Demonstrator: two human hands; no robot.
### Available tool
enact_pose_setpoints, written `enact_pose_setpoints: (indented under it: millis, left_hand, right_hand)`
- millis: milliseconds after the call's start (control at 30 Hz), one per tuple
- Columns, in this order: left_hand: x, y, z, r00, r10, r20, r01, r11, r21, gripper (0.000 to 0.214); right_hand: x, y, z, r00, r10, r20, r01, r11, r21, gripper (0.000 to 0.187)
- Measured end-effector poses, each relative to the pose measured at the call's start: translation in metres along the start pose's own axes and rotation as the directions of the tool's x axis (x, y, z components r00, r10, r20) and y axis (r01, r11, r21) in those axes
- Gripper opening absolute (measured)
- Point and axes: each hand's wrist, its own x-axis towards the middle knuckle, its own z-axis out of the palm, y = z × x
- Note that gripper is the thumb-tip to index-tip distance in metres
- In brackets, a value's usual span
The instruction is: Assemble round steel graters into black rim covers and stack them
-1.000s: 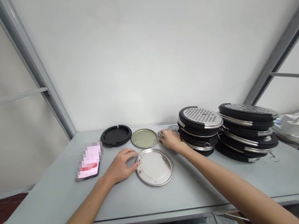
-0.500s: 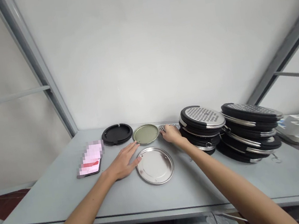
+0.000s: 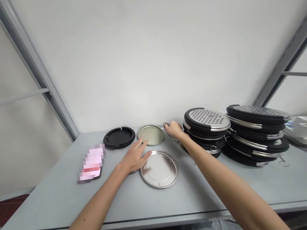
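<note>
Right hand closed on perforated plate, just left of nearest stack; plate mostly hidden, exact grip unclear. Left hand loose, fingers spread, at edges of olive disc and silver disc.

Soft, even light covered the table, with a faint shadow nearer the viewer than the right hand. Beside the left hand, the metal disc caught pale glare; left of it, the phone screen was pixelated. Well right of both, papers looked smeared.
</note>
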Motion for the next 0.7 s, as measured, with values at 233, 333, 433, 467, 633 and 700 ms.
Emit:
enact_pose_setpoints:
  millis: [233,333,433,467,633,700]
  left_hand:
    - [0.004,-0.006,0.006,0.998,-0.012,-0.063,-0.002,0.977,-0.215,0.062]
    - [-0.009,-0.007,-0.006,0.991,-0.016,-0.132,-0.019,0.965,-0.263,0.058]
    - [-0.03,-0.01,-0.018,0.996,0.037,-0.087,-0.057,0.97,-0.235,0.059]
    - [-0.036,-0.011,-0.021,0.997,0.056,-0.061,-0.068,0.973,-0.221,0.061]
    - [-0.052,-0.011,-0.02,0.997,0.078,0.008,-0.075,0.981,-0.18,0.079]
    - [-0.052,-0.009,-0.019,0.996,0.087,0.016,-0.083,0.98,-0.179,0.085]
  right_hand:
    - [-0.023,-0.001,-0.01,0.989,-0.141,-0.047,0.148,0.962,0.228,0.041]
    - [-0.058,-0.001,-0.017,0.951,-0.299,-0.079,0.308,0.887,0.344,0.041]
    - [-0.1,0.001,-0.021,0.78,-0.622,-0.069,0.597,0.707,0.379,0.032]
    - [-0.112,0.002,-0.021,0.702,-0.712,-0.016,0.673,0.655,0.343,0.027]
    - [-0.142,0.001,-0.008,0.445,-0.859,0.252,0.867,0.484,0.121,0.016]
    - [-0.142,-0.001,-0.001,0.408,-0.867,0.288,0.891,0.447,0.083,0.015]
